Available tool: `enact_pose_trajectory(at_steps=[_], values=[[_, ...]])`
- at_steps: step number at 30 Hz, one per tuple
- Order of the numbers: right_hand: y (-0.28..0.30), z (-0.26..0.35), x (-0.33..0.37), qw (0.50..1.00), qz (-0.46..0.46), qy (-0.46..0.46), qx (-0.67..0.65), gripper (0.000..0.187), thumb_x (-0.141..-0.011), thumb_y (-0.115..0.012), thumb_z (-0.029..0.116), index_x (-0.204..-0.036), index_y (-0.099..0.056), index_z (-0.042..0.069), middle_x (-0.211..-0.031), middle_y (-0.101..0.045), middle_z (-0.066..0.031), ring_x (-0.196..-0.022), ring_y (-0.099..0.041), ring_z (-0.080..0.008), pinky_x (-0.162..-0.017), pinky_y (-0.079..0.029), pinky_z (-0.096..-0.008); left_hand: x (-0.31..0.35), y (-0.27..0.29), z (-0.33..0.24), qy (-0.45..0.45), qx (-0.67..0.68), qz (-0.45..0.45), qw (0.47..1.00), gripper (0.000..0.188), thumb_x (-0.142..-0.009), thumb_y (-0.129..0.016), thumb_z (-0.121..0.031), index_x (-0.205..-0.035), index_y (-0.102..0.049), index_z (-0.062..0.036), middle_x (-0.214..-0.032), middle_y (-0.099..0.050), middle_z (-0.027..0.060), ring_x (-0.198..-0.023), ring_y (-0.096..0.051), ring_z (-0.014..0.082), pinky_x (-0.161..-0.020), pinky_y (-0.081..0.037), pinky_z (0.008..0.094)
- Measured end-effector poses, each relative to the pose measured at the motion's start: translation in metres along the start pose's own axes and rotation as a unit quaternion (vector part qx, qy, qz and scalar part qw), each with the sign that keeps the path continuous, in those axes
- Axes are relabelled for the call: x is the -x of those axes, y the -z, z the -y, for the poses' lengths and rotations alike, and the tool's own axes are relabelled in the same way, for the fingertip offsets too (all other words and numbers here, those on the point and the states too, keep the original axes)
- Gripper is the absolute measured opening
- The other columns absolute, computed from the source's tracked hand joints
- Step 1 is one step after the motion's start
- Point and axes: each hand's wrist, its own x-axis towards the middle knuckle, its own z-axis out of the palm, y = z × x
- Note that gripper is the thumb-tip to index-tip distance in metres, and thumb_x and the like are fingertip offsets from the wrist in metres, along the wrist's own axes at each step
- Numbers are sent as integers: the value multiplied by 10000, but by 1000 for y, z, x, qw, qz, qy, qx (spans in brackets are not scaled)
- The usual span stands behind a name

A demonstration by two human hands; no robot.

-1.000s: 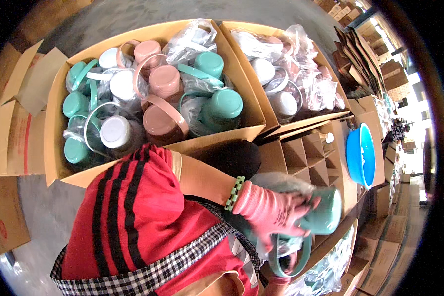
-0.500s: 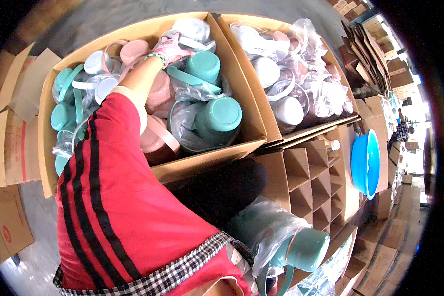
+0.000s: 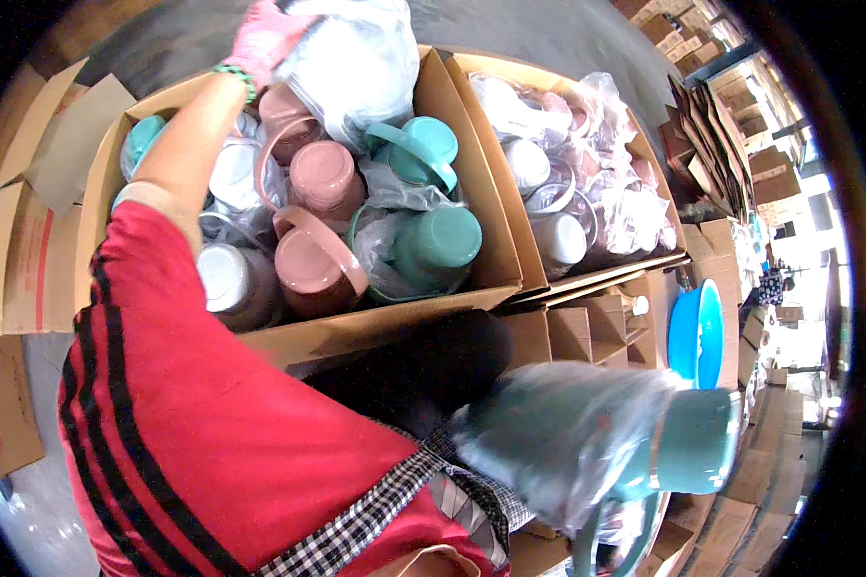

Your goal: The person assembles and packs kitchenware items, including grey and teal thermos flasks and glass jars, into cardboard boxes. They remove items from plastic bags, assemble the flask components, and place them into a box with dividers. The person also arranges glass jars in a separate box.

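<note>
My left hand (image 3: 267, 43), in a pink glove, is closed on a white bottle in a clear plastic bag (image 3: 356, 77), raised above the far edge of a large open carton (image 3: 375, 317). Below it, the carton holds pink bottles (image 3: 325, 178), teal bottles (image 3: 438, 240) and white-based bottles (image 3: 223, 277), several with loop handles and crumpled plastic. At the lower right a big teal bottle (image 3: 698, 442) lies tilted in a clear bag, its handle hanging down. What supports it is hidden, and my right hand does not show.
A second open carton (image 3: 505, 144) of bagged white and pink bottles adjoins on the right. Nearer stands a box with cardboard dividers (image 3: 573, 332), beside a blue basin (image 3: 698, 332). Flattened cardboard (image 3: 712, 144) leans at the far right; more cartons (image 3: 38, 255) stand left.
My left hand has lifted the bagged white bottle up and leftward out of the carton. The big teal bottle at lower right has moved up and to the right.
</note>
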Motion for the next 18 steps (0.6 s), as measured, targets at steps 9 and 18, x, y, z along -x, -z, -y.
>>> enact_pose_trajectory(at_steps=[9, 18], values=[[41, 166, -91, 968, 26, 230, 100, 327, -793, -530, 213, -1084, -479, 71, -1018, -506, -82, -865, -503, -184, -718, -439, -322, 10, 160, 111, 85, 263, -206, 939, 335, -739, -539, -173, -990, -538, 48, -904, -593, 106, -806, -573, 192, -727, -447, 299], [-176, 290, -258, 919, 97, 380, 32, 310, -796, -530, 220, -1073, -492, 86, -1021, -504, -76, -872, -497, -184, -725, -436, -325, 99, 264, 183, 191, 345, -342, 853, 258, -763, -533, -51, -1005, -530, 39, -965, -572, 112, -819, -571, 203, -721, -476, 332]])
